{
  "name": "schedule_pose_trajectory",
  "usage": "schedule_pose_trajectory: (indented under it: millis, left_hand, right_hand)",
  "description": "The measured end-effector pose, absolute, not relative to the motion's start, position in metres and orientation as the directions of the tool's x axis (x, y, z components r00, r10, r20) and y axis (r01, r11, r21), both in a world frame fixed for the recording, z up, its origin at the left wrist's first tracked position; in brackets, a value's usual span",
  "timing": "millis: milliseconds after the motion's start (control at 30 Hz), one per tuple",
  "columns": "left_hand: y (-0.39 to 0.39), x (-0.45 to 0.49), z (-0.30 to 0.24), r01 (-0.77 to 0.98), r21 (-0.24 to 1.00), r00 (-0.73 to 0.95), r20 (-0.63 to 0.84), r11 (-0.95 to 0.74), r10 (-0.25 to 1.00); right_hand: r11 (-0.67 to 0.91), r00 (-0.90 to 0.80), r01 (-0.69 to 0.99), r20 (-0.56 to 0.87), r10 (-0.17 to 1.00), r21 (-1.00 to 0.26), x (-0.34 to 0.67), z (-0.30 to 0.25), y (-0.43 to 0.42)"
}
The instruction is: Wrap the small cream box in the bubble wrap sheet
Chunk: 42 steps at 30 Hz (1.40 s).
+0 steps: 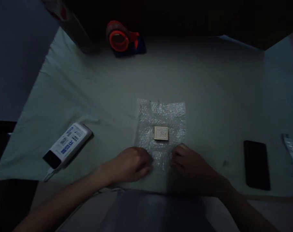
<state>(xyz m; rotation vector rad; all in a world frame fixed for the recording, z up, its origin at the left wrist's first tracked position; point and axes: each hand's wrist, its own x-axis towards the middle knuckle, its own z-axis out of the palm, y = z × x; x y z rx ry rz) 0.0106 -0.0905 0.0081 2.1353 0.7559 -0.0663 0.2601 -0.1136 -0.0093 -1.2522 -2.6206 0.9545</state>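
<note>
Bubble wrap (161, 116) lies mid-frame on the tabletop (216, 90) with a small box (160, 133) on its middle, your left hand (132, 164) and right hand (190, 164) at its near edge, fingers too dim to tell whether they pinch it, so an uneven lift could slide the loose box off.

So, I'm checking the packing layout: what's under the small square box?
A bubble wrap sheet lies under the small box, spread on the pale cloth. The left hand and right hand cover its near corners. Anything beneath the wrap is hidden.

The cloth-covered table (209, 80) bears bubble wrap (161, 116), phone (256, 164), tape dispenser (121, 38) (orange).
</note>
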Motion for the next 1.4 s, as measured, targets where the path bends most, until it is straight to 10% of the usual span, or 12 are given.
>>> schedule_pose_trajectory:
  millis: [333, 867, 1400]
  left_hand:
    - [-0.099, 0.061, -0.025, 0.24, 0.5, 0.942, 0.087, -0.832, 0.324]
    - [-0.102, 0.06, -0.052, 0.245, 0.397, 0.954, 0.063, -0.884, 0.293]
    - [-0.109, 0.063, -0.052, 0.255, 0.364, 0.947, 0.093, -0.896, 0.308]
  right_hand:
    - [0.447, -0.463, 0.686, 0.129, 0.877, -0.574, 0.238, -0.02, -0.068]
    - [0.197, -0.177, 0.839, 0.089, 0.98, -0.507, 0.34, -0.028, -0.096]
    - [0.356, -0.219, 0.667, 0.283, 0.934, -0.655, 0.292, 0.002, -0.089]
